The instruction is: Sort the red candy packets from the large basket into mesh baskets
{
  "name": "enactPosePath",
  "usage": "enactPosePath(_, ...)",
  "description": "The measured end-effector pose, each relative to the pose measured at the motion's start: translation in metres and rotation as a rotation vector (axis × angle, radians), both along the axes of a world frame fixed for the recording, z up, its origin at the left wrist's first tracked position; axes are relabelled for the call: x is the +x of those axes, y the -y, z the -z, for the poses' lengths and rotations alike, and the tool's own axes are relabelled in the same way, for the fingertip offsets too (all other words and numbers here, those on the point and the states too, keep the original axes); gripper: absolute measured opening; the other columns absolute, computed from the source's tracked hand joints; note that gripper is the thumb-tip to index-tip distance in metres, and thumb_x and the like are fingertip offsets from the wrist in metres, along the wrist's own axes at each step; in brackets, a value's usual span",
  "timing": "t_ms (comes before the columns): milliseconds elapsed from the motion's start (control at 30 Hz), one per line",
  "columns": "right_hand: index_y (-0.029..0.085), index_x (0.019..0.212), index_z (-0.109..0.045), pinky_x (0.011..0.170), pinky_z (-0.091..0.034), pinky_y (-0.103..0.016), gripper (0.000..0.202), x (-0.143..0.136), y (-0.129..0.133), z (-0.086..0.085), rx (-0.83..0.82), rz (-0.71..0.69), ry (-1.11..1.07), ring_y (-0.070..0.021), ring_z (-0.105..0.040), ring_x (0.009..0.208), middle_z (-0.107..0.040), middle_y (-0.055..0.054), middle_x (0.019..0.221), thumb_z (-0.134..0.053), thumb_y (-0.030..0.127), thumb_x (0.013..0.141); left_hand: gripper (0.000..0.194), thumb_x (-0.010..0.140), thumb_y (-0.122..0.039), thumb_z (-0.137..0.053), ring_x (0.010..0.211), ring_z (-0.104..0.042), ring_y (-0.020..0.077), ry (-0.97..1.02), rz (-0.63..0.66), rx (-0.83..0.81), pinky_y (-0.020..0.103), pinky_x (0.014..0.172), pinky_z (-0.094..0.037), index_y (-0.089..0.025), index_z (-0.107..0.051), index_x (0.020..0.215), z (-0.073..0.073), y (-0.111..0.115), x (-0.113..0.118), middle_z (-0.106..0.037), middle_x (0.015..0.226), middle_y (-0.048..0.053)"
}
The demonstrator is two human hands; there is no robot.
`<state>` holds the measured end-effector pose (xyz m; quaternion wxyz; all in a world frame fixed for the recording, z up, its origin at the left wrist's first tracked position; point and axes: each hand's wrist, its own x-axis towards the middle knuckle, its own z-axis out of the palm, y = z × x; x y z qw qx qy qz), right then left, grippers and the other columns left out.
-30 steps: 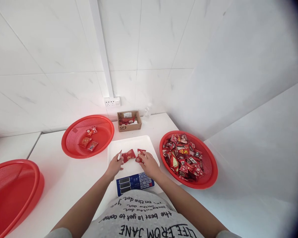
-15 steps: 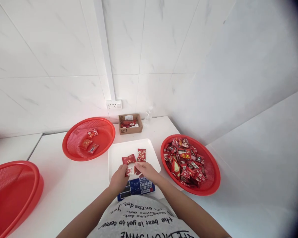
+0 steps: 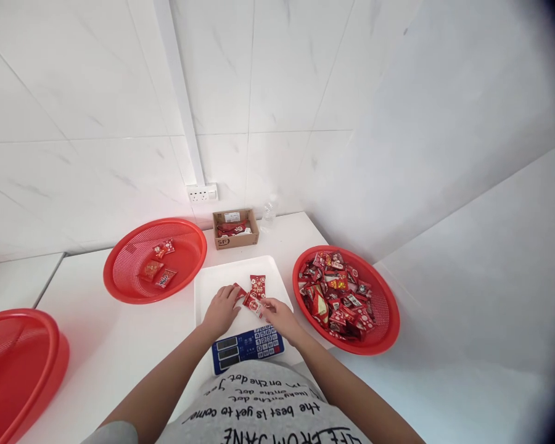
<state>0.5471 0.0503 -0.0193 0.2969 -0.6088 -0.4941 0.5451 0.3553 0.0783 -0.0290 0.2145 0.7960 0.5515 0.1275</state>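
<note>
Over the white tray (image 3: 206,280) of a digital scale, my left hand (image 3: 222,311) is palm down with its fingers closed on a red snack packet (image 3: 239,291), most of which it covers. My right hand (image 3: 280,317) pinches the edge of a red-and-white snack packet (image 3: 255,304) between thumb and fingers. Just beyond it, a patterned red packet (image 3: 258,283) lies flat on the tray. The scale's blue keypad and display panel (image 3: 247,348) sits in front of the hands, nearest my body.
To the right stands a red basket (image 3: 391,308) heaped with red snack packets. At the back left, another red basket (image 3: 120,277) holds several packets. A third red basket (image 3: 23,364) is at the lower left. Against the wall are a cardboard box (image 3: 235,239) and a clear plastic bottle (image 3: 269,213).
My hands have moved apart. The left now covers the red packet that lay on the tray, while the right alone holds the red-and-white packet. The view has shifted slightly.
</note>
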Motion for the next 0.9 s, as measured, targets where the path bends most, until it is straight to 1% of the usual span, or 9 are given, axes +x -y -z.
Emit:
enactPosePath(100,0.018,0.100,-0.062,0.088,-0.044,-0.036,0.028,0.002,0.003,0.003,0.156,-0.034,0.211,-0.0213,-0.057,0.100,-0.062,-0.009,0.108,-0.055,0.026,0.074,0.035,0.077,-0.011,-0.044,0.109,-0.048,0.0234,0.045,-0.082,-0.029,0.040,0.095,-0.036,-0.019,-0.053,0.111,0.006,-0.014,-0.004,-0.057,0.114,0.010)
enactPosePath(200,0.019,0.100,-0.062,0.084,-0.046,-0.036,0.027,0.003,0.005,0.004,0.182,-0.045,0.250,-0.0216,-0.057,0.097,-0.061,-0.009,0.109,-0.053,0.026,0.075,0.031,0.078,-0.015,-0.047,0.101,-0.053,0.0221,0.287,-0.274,-0.110,0.038,0.090,-0.039,-0.020,-0.052,0.108,0.002,-0.018,-0.009,-0.060,0.106,0.009)
enactPosePath(267,0.019,0.098,-0.062,0.082,-0.046,-0.036,0.026,0.002,0.005,0.002,0.155,-0.031,0.195,-0.0212,-0.058,0.094,-0.062,-0.009,0.107,-0.053,0.029,0.076,0.029,0.078,-0.024,-0.051,0.089,-0.058,0.0201,0.564,-0.443,-0.274,0.035,0.080,-0.044,-0.019,-0.050,0.106,-0.007,-0.016,-0.011,-0.063,0.095,0.007)
enactPosePath(333,0.018,0.099,-0.061,0.077,-0.048,-0.035,0.029,-0.002,0.005,-0.005,0.087,-0.028,0.065,-0.0207,-0.058,0.091,-0.063,-0.009,0.103,-0.051,0.035,0.078,0.029,0.076,-0.031,-0.054,0.074,-0.059,0.0165,0.885,-0.535,-0.512,0.030,0.066,-0.046,-0.019,-0.050,0.102,-0.019,-0.009,-0.009,-0.064,0.085,0.004)
enactPosePath(400,0.018,0.102,-0.059,0.068,-0.049,-0.032,0.035,-0.007,0.004,-0.012,0.007,-0.041,-0.101,-0.0197,-0.058,0.088,-0.064,-0.008,0.099,-0.048,0.042,0.079,0.026,0.074,-0.030,-0.057,0.065,-0.057,0.0130,1.135,-0.526,-0.726,0.025,0.058,-0.044,-0.017,-0.052,0.096,-0.031,0.001,-0.005,-0.063,0.081,0.003)
enactPosePath(467,0.019,0.102,-0.058,0.061,-0.047,-0.028,0.038,-0.011,0.003,-0.018,-0.032,-0.049,-0.226,-0.0176,-0.058,0.083,-0.064,-0.006,0.094,-0.048,0.047,0.079,0.020,0.072,-0.026,-0.060,0.064,-0.056,0.0109,1.247,-0.491,-0.863,0.022,0.057,-0.044,-0.016,-0.054,0.088,-0.041,0.010,0.001,-0.062,0.078,0.002)
enactPosePath(567,0.018,0.084,-0.059,0.058,-0.043,-0.024,0.031,-0.015,0.001,-0.022,-0.001,-0.054,-0.267,-0.0134,-0.054,0.070,-0.060,-0.001,0.077,-0.054,0.048,0.074,0.018,0.074,-0.029,-0.063,0.068,-0.057,0.0110,1.275,-0.473,-0.972,0.022,0.062,-0.045,-0.015,-0.056,0.083,-0.051,0.023,0.010,-0.062,0.077,0.003)
enactPosePath(667,0.018,0.067,-0.054,0.055,-0.039,-0.023,0.029,-0.014,0.001,-0.022,0.017,-0.009,-0.242,-0.0102,-0.048,0.058,-0.052,0.003,0.062,-0.058,0.046,0.070,0.029,0.074,-0.041,-0.063,0.071,-0.058,0.0120,1.250,-0.415,-1.006,0.024,0.066,-0.046,-0.015,-0.057,0.085,-0.054,0.030,0.015,-0.063,0.081,0.004)
enactPosePath(900,0.018,0.066,-0.051,0.053,-0.036,-0.022,0.032,-0.008,0.003,-0.020,-0.087,0.075,-0.338,-0.0092,-0.046,0.053,-0.051,0.004,0.057,-0.059,0.049,0.068,0.037,0.065,-0.048,-0.069,0.056,-0.047,0.0081,1.039,-0.369,-0.830,0.022,0.059,-0.040,-0.015,-0.056,0.073,-0.046,0.030,0.014,-0.055,0.062,-0.002)
